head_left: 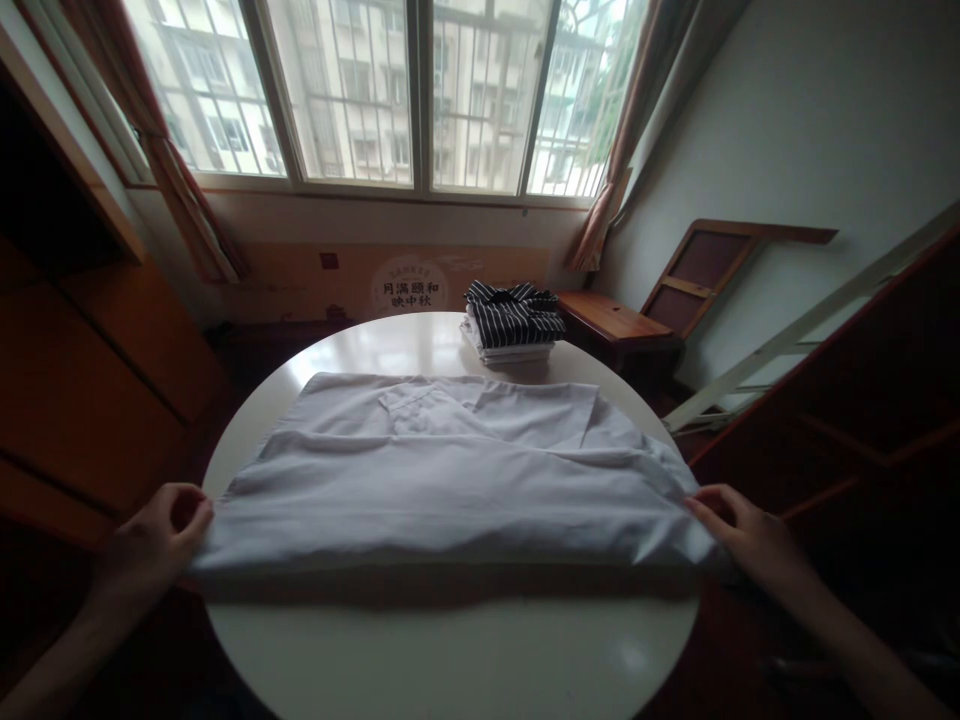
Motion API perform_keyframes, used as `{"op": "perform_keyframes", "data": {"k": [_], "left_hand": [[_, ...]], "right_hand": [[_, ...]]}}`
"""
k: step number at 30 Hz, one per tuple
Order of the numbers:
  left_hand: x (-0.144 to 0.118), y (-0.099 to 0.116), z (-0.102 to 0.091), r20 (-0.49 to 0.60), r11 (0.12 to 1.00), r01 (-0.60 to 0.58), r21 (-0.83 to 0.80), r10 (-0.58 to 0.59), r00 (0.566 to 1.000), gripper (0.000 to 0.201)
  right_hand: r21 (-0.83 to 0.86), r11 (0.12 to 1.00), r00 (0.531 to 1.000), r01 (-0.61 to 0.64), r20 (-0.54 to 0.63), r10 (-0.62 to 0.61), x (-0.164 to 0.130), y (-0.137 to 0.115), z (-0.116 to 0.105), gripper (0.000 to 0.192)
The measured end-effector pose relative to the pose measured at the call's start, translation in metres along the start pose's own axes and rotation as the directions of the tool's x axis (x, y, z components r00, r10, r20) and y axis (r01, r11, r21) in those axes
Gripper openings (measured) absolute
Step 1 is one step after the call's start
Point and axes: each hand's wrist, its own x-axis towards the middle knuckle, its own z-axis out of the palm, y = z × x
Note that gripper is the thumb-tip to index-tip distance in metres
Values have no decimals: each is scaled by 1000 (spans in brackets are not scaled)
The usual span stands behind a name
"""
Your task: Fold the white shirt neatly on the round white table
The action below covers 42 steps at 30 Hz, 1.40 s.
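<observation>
From the head camera, a pale shirt (450, 480) lies spread across a round white tabletop (450, 650), collar toward the window and its near edge lifted slightly off the surface, casting a shadow band beneath it. The left hand (154, 545) pinches the shirt's near left corner, fingers curled closed on the cloth; the right hand (742, 540) grips the near right corner the same way, thumb on top. Holding both corners at once keeps the near edge taut and straight across the width, which is likely why the fabric there looks smooth while the far part (around the collar and folded-in sleeves) shows creases.

At the far side of the tabletop sits a stack of folded clothes (514, 325), a dark striped garment on top, well apart from the shirt and out of the way of the working area.

Beyond are a wide window (375, 90) with curtains, a small wooden side table (611, 320) to the right, and a dark wooden cabinet (90, 350) on the left.
</observation>
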Motion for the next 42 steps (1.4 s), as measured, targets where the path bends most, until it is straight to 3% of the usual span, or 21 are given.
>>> {"op": "perform_keyframes", "data": {"k": [1, 3, 5, 7, 10, 12, 13, 15, 17, 20, 22, 25, 28, 31, 34, 37, 39, 42], "left_hand": [[0, 3, 0, -104, 996, -84, 21, 86, 991, 30], [-3, 21, 0, -253, 957, -283, 64, 290, 923, 30], [-13, 58, 0, -264, 892, -451, 33, 443, 857, 32], [-29, 107, 5, -237, 777, -629, -35, 605, 760, 32], [-57, 178, 27, -85, 593, -799, -99, 795, 600, 39], [-71, 209, 50, 101, 519, -847, -112, 854, 510, 48], [-75, 218, 61, 196, 517, -848, -114, 849, 491, 50], [-77, 223, 80, 320, 552, -827, -107, 807, 497, 51], [-71, 215, 90, 356, 574, -814, -91, 782, 512, 52], [-51, 187, 88, 330, 637, -771, -13, 730, 598, 59], [-30, 160, 81, 328, 700, -713, 52, 662, 674, 62], [5, 112, 69, 329, 780, -605, 163, 535, 778, 64], [32, 69, 58, 318, 836, -472, 281, 383, 868, 66], [43, 53, 48, 321, 863, -353, 363, 240, 916, 63], [45, 67, 43, 248, 825, -379, 420, 298, 922, 57], [57, 96, 45, 180, 788, -488, 375, 454, 872, 52], [72, 114, 48, 208, 776, -542, 323, 500, 840, 52], [105, 132, 54, 273, 742, -596, 306, 532, 802, 54]], "right_hand": [[-30, 998, 995, 48, -81, -50, 1, -5, -1, 52], [-48, 983, 966, 176, -185, -182, 0, -25, 0, 49], [-5, 953, 934, 303, -195, -298, -3, -60, 5, 43], [83, 896, 893, 437, -157, -421, -11, -105, 20, 36], [237, 760, 791, 605, -67, -609, -29, -172, 61, 33], [289, 688, 722, 665, -14, -692, -41, -204, 95, 38], [296, 658, 682, 692, 30, -731, -46, -215, 110, 41], [259, 643, 633, 721, 133, -763, -53, -225, 134, 47], [188, 640, 604, 745, 216, -767, -54, -222, 144, 50], [107, 609, 564, 786, 281, -777, -46, -200, 134, 52], [46, 614, 575, 788, 302, -760, -37, -176, 118, 54], [-112, 711, 705, 694, 307, -640, -18, -125, 93, 59], [-299, 814, 866, 497, 227, -445, 0, -69, 73, 63], [-376, 853, 931, 362, 189, -312, 15, -32, 60, 62], [-368, 868, 940, 334, 204, -275, 34, -30, 50, 58], [-324, 877, 934, 355, 87, -346, 65, -53, 43, 47], [-278, 865, 904, 418, 36, -425, 90, -71, 40, 43], [-182, 863, 882, 471, 120, -456, 124, -92, 40, 37]]}}
